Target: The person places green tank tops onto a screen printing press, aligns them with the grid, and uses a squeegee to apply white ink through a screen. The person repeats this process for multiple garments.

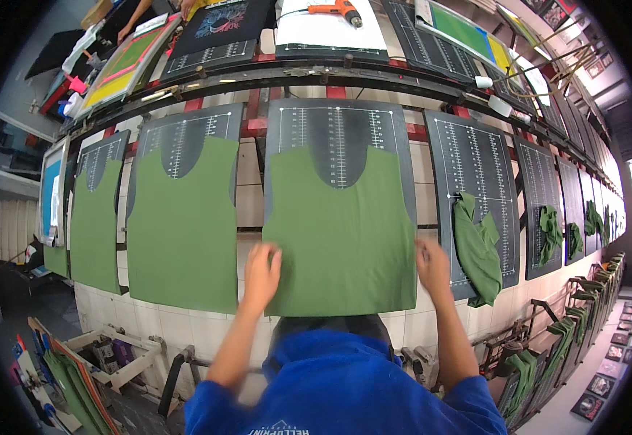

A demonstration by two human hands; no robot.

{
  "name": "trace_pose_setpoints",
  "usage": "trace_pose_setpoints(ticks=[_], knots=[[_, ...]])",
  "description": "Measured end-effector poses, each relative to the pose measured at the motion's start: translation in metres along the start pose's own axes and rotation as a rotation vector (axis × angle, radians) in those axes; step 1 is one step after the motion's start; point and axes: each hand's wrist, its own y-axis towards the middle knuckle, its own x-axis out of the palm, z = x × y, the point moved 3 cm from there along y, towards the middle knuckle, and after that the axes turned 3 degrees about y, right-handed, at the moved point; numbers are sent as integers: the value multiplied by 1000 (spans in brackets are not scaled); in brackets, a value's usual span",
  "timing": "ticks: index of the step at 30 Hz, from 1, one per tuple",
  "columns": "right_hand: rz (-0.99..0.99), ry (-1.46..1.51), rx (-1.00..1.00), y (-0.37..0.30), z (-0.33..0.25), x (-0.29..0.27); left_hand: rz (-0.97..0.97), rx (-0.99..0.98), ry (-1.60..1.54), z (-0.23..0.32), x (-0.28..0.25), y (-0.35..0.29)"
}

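Note:
A green shirt-shaped fabric panel (339,239) with a scooped neckline lies spread over a dark printing board (338,119) in front of me. The board's white ruler marks show above the neckline. At the panel's left edge is my left hand (262,275), its fingers loosely bent and apart, fingertips over the cloth. My right hand (433,267) is level with it at the right edge, its fingertips close to the fabric. Those fingers are smeared, so I cannot see whether they grip the edge. Slight wrinkles run across the panel's right half.
Another green panel (182,225) lies flat on the board to the left. To the right, a crumpled green cloth (475,246) rests on a dark board (475,152). Beyond the metal rail (316,71) are an orange heat gun (338,10) and a printed black shirt (222,23).

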Motion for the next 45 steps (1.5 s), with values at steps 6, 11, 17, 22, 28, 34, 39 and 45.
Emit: trace_pose_setpoints(ticks=[6, 11, 17, 22, 28, 34, 39, 45], knots=[[98, -199, -240, 193, -18, 46, 167, 278, 257, 21, 50, 191], [152, -311, -450, 246, -25, 70, 153, 255, 423, 31, 74, 241], [33, -320, -509, 254, -23, 74, 43, 362, 321, 9, 77, 255], [66, -70, -557, 258, -17, 70, 35, 373, 147, 3, 72, 258], [17, -148, -578, 267, -19, 76, -28, 405, 190, -1, 66, 264], [30, 25, -385, 259, -9, 73, 9, 399, 36, 18, 49, 255], [54, 43, -346, 250, -40, -5, 21, 551, 94, 81, 7, 251], [-22, -81, -444, 299, -28, 30, -61, 531, 241, 39, 44, 295]])
